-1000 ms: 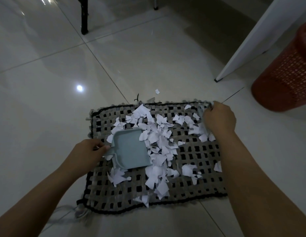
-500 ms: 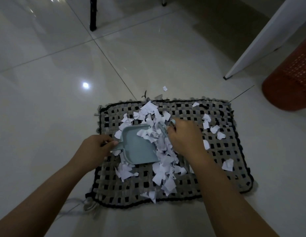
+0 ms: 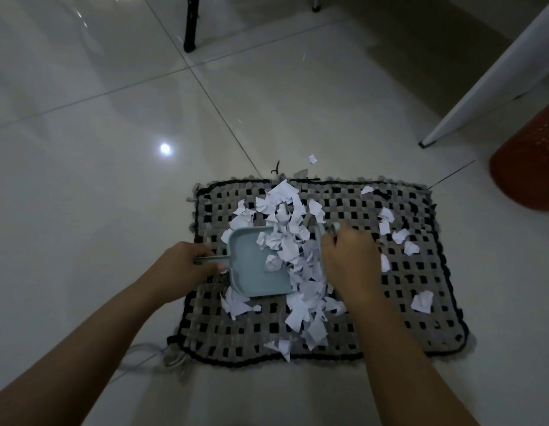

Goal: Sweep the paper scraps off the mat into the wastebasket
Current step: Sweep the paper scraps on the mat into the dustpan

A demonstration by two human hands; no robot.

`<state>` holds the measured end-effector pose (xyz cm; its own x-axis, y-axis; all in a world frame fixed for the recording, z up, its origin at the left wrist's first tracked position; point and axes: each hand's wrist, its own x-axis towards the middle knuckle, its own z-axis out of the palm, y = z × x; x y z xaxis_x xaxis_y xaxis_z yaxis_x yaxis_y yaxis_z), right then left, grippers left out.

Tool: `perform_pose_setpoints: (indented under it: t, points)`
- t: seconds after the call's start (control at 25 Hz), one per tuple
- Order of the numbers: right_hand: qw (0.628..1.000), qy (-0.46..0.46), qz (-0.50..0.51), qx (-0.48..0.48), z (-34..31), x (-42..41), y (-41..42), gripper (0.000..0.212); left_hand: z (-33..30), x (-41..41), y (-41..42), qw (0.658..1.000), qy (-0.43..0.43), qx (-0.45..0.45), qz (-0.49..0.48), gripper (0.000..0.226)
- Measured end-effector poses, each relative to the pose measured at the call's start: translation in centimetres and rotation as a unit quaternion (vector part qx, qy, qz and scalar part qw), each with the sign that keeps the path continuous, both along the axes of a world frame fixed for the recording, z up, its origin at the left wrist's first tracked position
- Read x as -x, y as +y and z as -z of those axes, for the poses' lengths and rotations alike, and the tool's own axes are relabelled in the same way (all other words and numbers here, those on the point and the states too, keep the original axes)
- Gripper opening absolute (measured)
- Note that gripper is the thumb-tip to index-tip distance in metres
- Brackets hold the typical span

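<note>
A grey and black woven mat lies on the tiled floor, strewn with white paper scraps. My left hand is shut on the handle of a pale blue dustpan resting on the mat, and some scraps lie inside it. At the pan's open right edge, my right hand grips a small pale blue brush that is mostly hidden by scraps and fingers. Loose scraps remain scattered on the mat's right side. The orange-red mesh wastebasket stands at the right edge of view.
A slanted white panel or furniture leg stands between the mat and the far floor, close to the wastebasket. A black furniture leg is at the top. One scrap lies on the floor beyond the mat. A white cord lies by the mat's near left corner.
My right hand has swept from the mat's far right corner leftward to the dustpan's mouth, pushing scraps into the pan. The left hand has kept holding the pan.
</note>
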<state>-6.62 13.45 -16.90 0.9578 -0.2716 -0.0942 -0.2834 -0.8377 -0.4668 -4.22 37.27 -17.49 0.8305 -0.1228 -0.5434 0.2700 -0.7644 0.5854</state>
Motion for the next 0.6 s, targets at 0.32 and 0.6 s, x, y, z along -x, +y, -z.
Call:
perform_pose_setpoints:
  t: [0.32, 0.6]
  points:
    - [0.993, -0.025, -0.093, -0.068, -0.1, 0.1, 3.1, 0.026, 0.3, 0.6, 0.0, 0.997, 0.035, 0.058, -0.04, 0.03]
    - [0.997, -0.038, -0.055, -0.031, -2.3, -3.9, -0.2, 0.034, -0.1, 1.7, 2.5, 0.993, 0.039, 0.05, -0.095, 0.043]
